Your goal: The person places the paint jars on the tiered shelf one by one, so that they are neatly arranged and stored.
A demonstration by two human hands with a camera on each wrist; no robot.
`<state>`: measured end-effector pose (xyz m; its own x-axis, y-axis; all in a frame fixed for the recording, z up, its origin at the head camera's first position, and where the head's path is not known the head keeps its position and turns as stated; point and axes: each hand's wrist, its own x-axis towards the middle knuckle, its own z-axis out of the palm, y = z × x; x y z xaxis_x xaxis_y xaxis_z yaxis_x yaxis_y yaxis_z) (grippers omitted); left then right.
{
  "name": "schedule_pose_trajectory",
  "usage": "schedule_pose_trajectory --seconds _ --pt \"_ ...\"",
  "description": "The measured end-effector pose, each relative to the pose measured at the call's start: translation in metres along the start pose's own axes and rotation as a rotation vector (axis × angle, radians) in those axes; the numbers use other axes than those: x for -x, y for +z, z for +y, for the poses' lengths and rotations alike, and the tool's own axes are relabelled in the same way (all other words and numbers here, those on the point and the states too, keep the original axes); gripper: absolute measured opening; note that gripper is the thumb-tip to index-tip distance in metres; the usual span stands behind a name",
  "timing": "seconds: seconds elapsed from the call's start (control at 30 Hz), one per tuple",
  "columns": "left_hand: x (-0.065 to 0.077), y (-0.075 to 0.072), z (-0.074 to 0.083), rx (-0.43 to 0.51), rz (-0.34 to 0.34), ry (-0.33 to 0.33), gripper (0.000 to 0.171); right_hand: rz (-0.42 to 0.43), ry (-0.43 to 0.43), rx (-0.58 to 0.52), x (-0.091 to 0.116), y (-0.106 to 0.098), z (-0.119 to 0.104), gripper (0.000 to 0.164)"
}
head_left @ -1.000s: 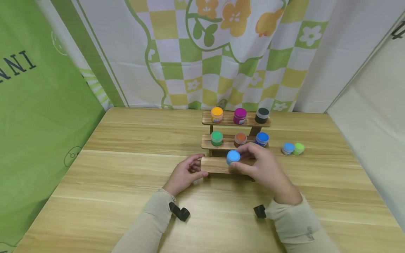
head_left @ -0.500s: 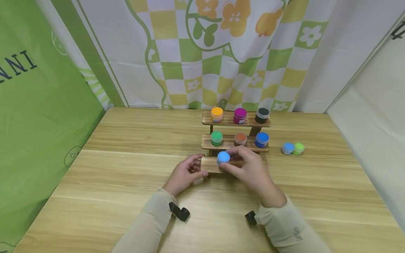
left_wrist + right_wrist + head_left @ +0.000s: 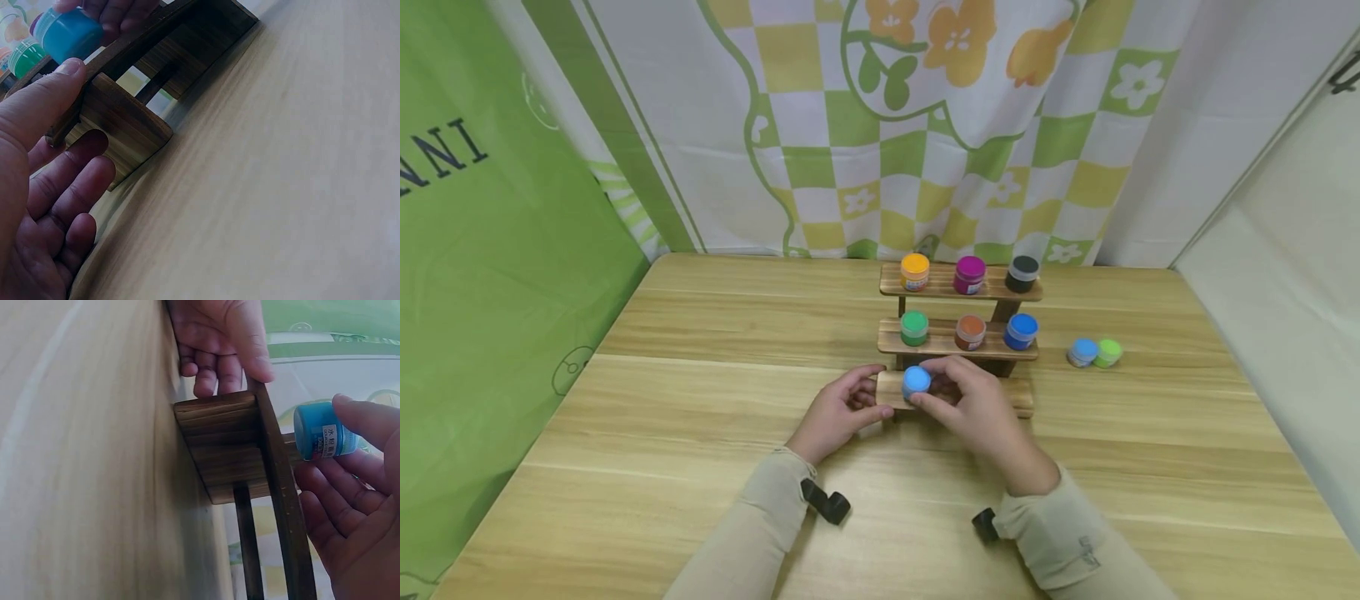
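Note:
My right hand (image 3: 981, 408) pinches a light-blue paint jar (image 3: 916, 380) between thumb and fingers, over the left part of the lowest shelf of a three-tier wooden display rack (image 3: 1021, 398). In the right wrist view the paint jar (image 3: 315, 432) has a white label, and its base is close over the shelf. My left hand (image 3: 842, 410) holds the left end of that shelf. In the left wrist view its thumb lies at the shelf edge and its curled fingers are beside the rack's leg (image 3: 119, 125).
Orange (image 3: 914, 272), purple (image 3: 970, 275) and black (image 3: 1022, 273) jars stand on the top tier. Green (image 3: 913, 328), brown (image 3: 970, 332) and blue (image 3: 1021, 331) jars stand on the middle one. Right of the rack, light-blue (image 3: 1082, 352) and lime-green (image 3: 1107, 353) jars sit on the table. A curtain (image 3: 820, 192) hangs behind.
My right hand has carried the light-blue paint jar leftward along the lowest shelf, from near its middle to its left part, and slightly lower. The left hand has stayed at the shelf's end.

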<state>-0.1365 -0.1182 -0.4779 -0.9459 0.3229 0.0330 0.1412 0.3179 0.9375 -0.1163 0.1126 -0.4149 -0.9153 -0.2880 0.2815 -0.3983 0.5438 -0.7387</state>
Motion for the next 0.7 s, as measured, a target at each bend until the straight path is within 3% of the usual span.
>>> schedule_pose_trajectory --seconds 0.2,0.7 --pt "0.0 -0.0003 0.0003 0.002 -0.001 0.0 0.064 -0.033 0.007 0.004 -0.0003 0.0033 0.0011 0.037" --pt "-0.0004 0.0007 -0.0003 -0.002 0.011 0.011 0.063 -0.012 0.0 0.037 -0.0007 0.0075 0.0045 0.035"
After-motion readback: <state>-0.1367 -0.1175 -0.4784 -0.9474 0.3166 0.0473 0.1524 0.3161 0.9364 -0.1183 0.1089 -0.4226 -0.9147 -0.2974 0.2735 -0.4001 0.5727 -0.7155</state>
